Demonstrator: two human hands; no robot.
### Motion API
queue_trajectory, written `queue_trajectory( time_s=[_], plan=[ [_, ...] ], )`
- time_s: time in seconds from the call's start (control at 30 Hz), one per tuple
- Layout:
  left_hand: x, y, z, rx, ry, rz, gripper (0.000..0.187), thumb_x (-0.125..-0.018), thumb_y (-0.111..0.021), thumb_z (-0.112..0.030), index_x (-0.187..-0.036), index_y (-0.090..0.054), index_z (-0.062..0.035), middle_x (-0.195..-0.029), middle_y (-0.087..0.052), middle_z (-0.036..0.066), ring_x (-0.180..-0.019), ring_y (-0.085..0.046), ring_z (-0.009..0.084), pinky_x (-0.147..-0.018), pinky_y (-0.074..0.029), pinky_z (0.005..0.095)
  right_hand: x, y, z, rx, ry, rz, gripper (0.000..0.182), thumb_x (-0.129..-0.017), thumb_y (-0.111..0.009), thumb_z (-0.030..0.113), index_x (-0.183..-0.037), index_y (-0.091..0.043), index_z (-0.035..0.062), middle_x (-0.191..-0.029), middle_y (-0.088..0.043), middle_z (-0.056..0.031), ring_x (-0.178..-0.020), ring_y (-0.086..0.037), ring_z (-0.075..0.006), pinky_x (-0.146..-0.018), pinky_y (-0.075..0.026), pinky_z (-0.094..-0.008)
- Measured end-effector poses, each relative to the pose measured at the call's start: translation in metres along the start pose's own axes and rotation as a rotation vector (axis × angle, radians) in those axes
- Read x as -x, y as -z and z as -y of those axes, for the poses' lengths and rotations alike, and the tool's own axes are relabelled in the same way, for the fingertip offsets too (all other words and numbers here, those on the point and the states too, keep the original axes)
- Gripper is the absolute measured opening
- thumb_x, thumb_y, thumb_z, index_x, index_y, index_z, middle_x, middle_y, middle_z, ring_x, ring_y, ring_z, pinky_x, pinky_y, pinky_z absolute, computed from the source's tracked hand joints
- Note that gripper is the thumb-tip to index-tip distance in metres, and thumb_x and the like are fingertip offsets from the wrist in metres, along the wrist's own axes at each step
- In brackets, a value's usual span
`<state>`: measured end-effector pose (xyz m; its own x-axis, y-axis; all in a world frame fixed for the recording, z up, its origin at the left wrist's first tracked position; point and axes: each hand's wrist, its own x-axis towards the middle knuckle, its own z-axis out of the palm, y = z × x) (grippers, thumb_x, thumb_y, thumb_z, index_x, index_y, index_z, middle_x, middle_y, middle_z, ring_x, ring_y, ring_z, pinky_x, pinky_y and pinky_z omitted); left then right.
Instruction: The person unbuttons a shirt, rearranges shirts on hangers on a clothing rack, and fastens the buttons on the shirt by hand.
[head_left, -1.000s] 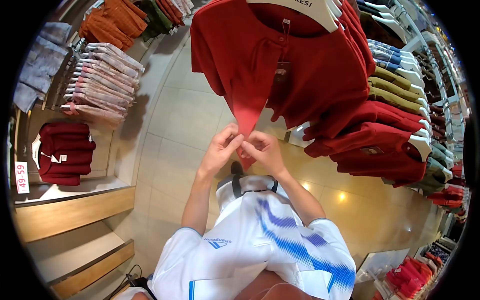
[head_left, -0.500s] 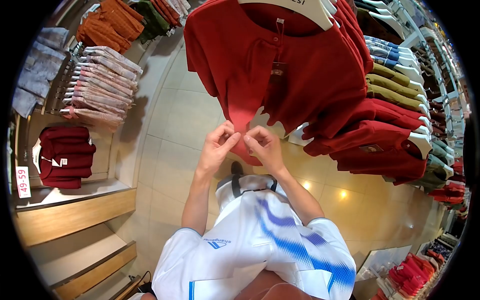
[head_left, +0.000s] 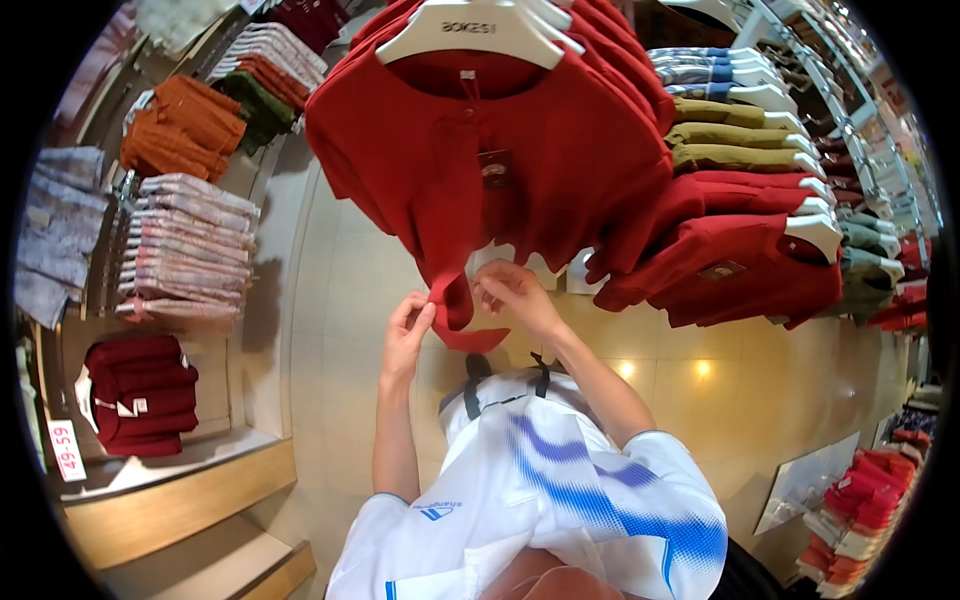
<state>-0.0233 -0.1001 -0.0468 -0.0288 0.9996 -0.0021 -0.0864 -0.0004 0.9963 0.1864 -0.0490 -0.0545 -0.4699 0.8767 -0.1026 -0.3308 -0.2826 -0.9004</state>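
A red button-front top (head_left: pixel 400 160) hangs in front of me on a white hanger (head_left: pixel 470 32) marked "BOKESI", with a dark tag (head_left: pixel 494 168) at its chest. The lower front edge of this top is pinched between the thumb and fingers of my left hand (head_left: pixel 406 328). Below that pinch the red cloth curls round and its end hangs loose over the floor. My right hand (head_left: pixel 517 293) is just to the right of the cloth, fingers bent and apart, with nothing visible in them. Whether a fingertip brushes the cloth is hard to see.
On the right, olive garments (head_left: pixel 735 135) and more red tops (head_left: pixel 730 265) hang on a rack. Along the left wall are pale patterned garments (head_left: pixel 190 245), a dark red top (head_left: pixel 140 395), a price card (head_left: pixel 67 450) and a wooden shelf edge (head_left: pixel 185 495). Tiled floor (head_left: pixel 350 370) lies below.
Both hands were pinching the red cloth close together. Now my right hand has come away to the right, while my left keeps hold. The view has shifted, showing the whole hanger.
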Motion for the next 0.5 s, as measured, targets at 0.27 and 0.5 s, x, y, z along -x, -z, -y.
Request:
queue_trajectory(
  time_s=[0.27, 0.5],
  plan=[
    [-0.008, 0.036, 0.091, -0.300, 0.151, -0.099, 0.012, -0.094, -0.061, -0.013, -0.091, -0.060, -0.0013, -0.080, -0.057, 0.000, -0.073, -0.049, 0.0082, -0.067, -0.040, 0.0235, 0.002, 0.008, -0.037, 0.084, -0.054, 0.063, 0.016, -0.095, -0.060, 0.020, -0.098, -0.063, 0.0052, -0.083, -0.064, -0.0004, -0.066, -0.061, -0.0070, -0.056, -0.048, -0.0217],
    [-0.009, 0.046, 0.136, -0.423, 0.229, -0.040, 0.014, -0.091, -0.061, -0.013, -0.091, -0.060, 0.0013, -0.078, -0.059, 0.005, -0.074, -0.054, 0.0126, -0.069, -0.044, 0.0278, 0.031, 0.028, -0.027, 0.289, -0.105, 0.034, 0.018, -0.092, -0.061, 0.020, -0.097, -0.063, 0.0034, -0.080, -0.063, -0.0028, -0.067, -0.060, -0.0096, -0.061, -0.049, -0.0253]
  ],
)
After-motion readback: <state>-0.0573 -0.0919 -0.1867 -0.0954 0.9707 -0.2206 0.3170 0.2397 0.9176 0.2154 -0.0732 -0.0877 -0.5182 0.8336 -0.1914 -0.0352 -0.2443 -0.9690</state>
